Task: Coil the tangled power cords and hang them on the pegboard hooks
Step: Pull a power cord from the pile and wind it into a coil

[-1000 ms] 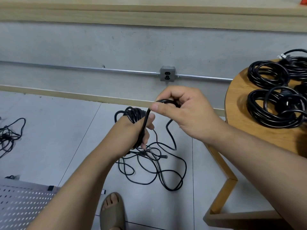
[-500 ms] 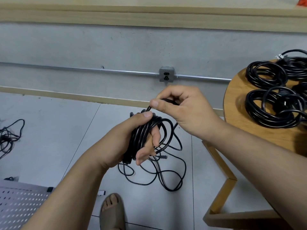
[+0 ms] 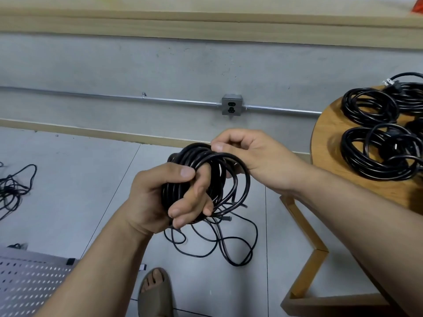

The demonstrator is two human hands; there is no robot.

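A black power cord (image 3: 219, 177) is gathered into a coil of several loops in front of me. My left hand (image 3: 164, 197) grips the coil's lower left side, fingers and thumb curled round the bundle. My right hand (image 3: 251, 154) pinches the top of the coil between thumb and fingers. The cord's loose tail (image 3: 219, 245) lies in loops on the grey floor below. A grey perforated pegboard (image 3: 29, 284) shows at the bottom left corner. No hooks are visible.
Coiled black cords (image 3: 375, 154) lie on a round wooden table (image 3: 325, 133) at right. Another tangled cord (image 3: 13, 191) lies on the floor at far left. A wall outlet (image 3: 231, 108) sits on a conduit pipe. My sandalled foot (image 3: 155, 294) is below.
My left hand turned palm-up and closed round the coil. My right hand laid another loop over the top. The coil grew thicker and rose, and less cord lies on the floor.
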